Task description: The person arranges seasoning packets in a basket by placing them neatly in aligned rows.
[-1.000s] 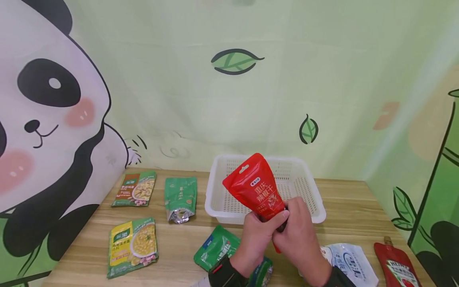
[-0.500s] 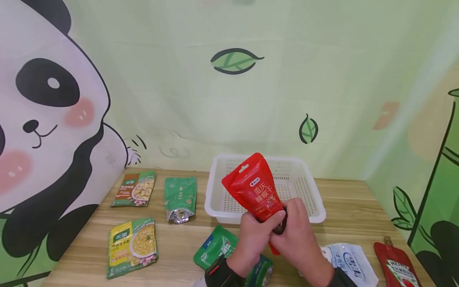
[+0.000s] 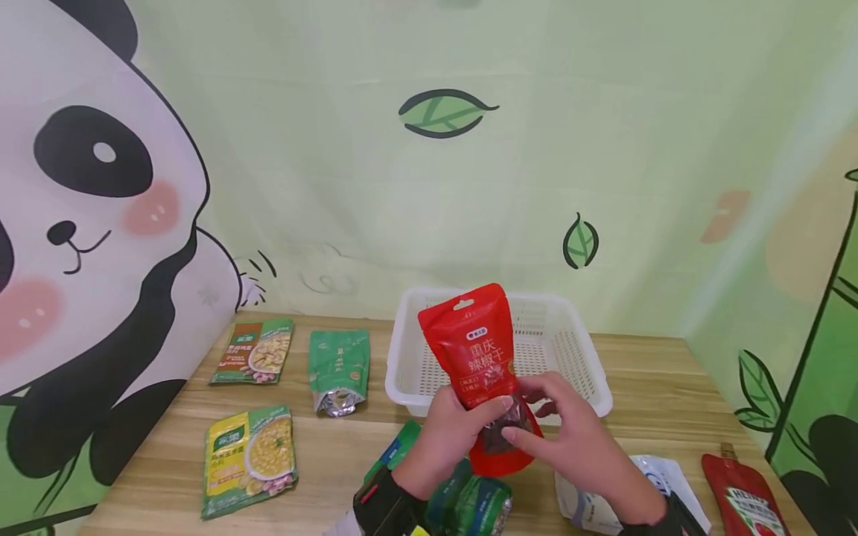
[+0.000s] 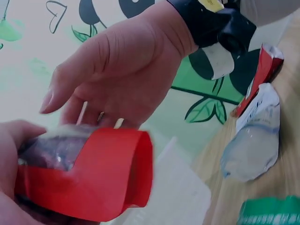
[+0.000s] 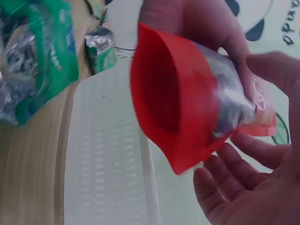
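Note:
A red stand-up pouch of dried chilli is held up in front of the basket, its hang-hole end uppermost. A clear window near its lower end shows dark contents. My left hand grips the pouch from the left, with the thumb across its front. At the lower right of the pouch is my right hand, fingers loosely spread. In the right wrist view this right hand has its fingers apart below the pouch, and the folded base of the pouch faces the camera.
Behind the pouch stands a white perforated basket. Left lie a brown-green packet, a yellow packet and a green pouch. Green packets lie under my left forearm. A white bag and Heinz ketchup pouch lie right.
The pouch has turned more upright, and its window and base now show. My right hand has loosened from its grip and moved slightly right; the left hand still holds.

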A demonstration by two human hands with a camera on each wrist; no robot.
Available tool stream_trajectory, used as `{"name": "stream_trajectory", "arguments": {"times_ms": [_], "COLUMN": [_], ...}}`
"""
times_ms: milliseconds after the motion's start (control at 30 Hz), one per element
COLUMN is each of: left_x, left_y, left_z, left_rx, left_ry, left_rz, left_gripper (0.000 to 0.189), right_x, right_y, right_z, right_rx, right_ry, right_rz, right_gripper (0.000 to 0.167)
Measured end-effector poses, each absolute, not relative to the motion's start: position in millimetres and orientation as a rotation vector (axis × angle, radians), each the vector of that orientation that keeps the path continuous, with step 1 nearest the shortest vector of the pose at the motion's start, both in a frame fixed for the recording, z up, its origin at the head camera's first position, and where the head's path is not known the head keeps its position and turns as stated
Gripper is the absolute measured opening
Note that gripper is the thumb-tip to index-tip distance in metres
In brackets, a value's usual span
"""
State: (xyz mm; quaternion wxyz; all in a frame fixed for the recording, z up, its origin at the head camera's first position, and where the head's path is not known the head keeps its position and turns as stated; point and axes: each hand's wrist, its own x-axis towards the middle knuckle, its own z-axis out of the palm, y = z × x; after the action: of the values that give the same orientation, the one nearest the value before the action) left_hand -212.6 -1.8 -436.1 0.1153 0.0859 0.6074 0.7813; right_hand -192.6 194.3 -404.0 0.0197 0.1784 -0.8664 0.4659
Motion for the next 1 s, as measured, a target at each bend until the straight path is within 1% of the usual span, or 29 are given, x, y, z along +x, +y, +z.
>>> {"name": "stream_trajectory", "arguments": {"times_ms": [200,267,400,533,633,767,1000], "left_x": [-212,-212,-211,-211,-211,-212,-211], "left_y": [-12,-14,-16,-18,-20,-22,-24], "left_z": [-433,-433,-430,-427,-426,-424,-422], "left_rx": [0.382,0.446,0.570,0.648,0.698,0.736,0.734], "left_ry": [1.800,1.792,1.772,1.761,1.727,1.671,1.682], "left_rz": [2.060,1.984,1.860,1.760,1.729,1.736,1.750], "left_gripper": [0.051,0.049,0.045,0.047,0.048,0.046,0.046], "right_x": [-198,-198,-200,-198,-194,-187,-180], "right_y": [195,195,194,193,192,187,181], "right_z": [-397,-397,-398,-398,-397,-393,-381], "right_rx": [0.333,0.298,0.333,0.412,0.454,0.441,0.242], "right_ry": [-2.633,-2.583,-2.440,-2.266,-2.197,-2.184,-2.315], "right_rz": [1.919,2.053,2.259,2.444,2.488,2.451,2.294], "right_gripper": [0.068,0.067,0.061,0.051,0.048,0.054,0.069]}}
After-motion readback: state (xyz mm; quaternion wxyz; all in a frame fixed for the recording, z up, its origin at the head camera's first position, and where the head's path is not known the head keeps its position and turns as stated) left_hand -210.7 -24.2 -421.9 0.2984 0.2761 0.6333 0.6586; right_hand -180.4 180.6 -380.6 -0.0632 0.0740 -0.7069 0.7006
